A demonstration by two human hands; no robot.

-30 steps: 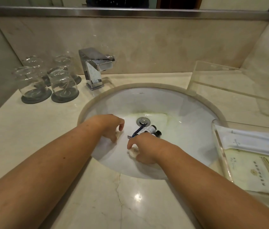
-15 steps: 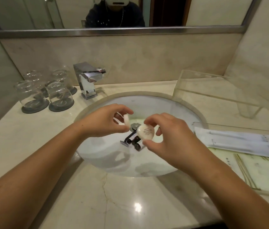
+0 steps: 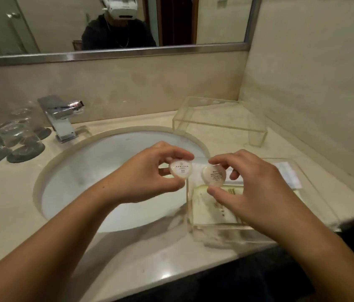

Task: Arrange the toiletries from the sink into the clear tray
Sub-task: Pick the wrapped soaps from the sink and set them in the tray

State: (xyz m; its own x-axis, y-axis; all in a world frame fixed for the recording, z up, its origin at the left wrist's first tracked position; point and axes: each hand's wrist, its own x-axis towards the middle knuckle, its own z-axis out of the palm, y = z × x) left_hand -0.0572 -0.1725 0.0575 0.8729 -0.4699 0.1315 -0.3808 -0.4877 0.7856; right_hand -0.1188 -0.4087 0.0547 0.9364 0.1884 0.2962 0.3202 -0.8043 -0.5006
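Beige marble counter (image 3: 8, 203) carrying white oval sink basin (image 3: 97, 162). Clear acrylic tray (image 3: 226, 234) sitting just right of basin, holding flat paper sachets (image 3: 289, 174). At centre, left hand (image 3: 147, 173) pinching round white disc-shaped toiletry (image 3: 181, 169) over basin's right side. Beside it, right hand (image 3: 243, 186) pinching second round white disc (image 3: 214, 175) above tray's left end. Dark print showing on both discs, too small for reading.

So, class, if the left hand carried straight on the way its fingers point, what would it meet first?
Probably the round soap pinched in the right hand, just right of the left hand; depth is unclear, so it might pass by.
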